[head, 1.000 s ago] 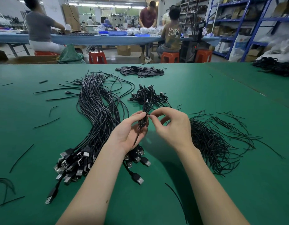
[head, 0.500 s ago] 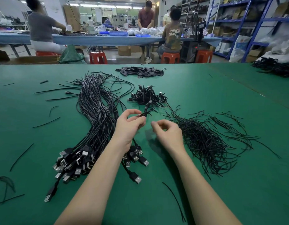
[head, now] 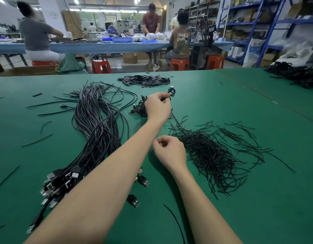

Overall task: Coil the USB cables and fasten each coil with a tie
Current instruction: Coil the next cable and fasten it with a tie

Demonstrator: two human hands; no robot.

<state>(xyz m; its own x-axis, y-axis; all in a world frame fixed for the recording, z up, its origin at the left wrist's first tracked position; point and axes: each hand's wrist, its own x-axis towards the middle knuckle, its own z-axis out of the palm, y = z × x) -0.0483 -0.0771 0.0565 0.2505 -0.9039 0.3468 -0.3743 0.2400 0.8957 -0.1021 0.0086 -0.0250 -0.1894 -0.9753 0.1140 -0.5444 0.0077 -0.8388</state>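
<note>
- The left hand (head: 157,106) is stretched forward over the green table (head: 222,106). Its fingertips pinch a small coiled cable (head: 171,92), which sticks out past the fingers on the far side.
- Just under and left of this hand lies a little pile of finished coils (head: 139,108), partly hidden by the hand.
- The right hand (head: 169,152) is nearer to the person, low over the table. Its fingers are curled in and I see nothing held in them.
- Directly to the right of this hand is a loose heap of thin black ties (head: 208,155), spread wide on the cloth. Some single ties lie apart on the left side of the table.
- On the left is a long bundle of uncoiled USB cables (head: 94,124). Their plugs (head: 59,182) are gathered at the near end, partly under the left forearm.
- At the far edge is a flat pile of small black pieces (head: 145,81); I cannot tell what they are.
- Behind the table, people work at a long blue bench (head: 99,46), with red stools (head: 179,64) beside it.
</note>
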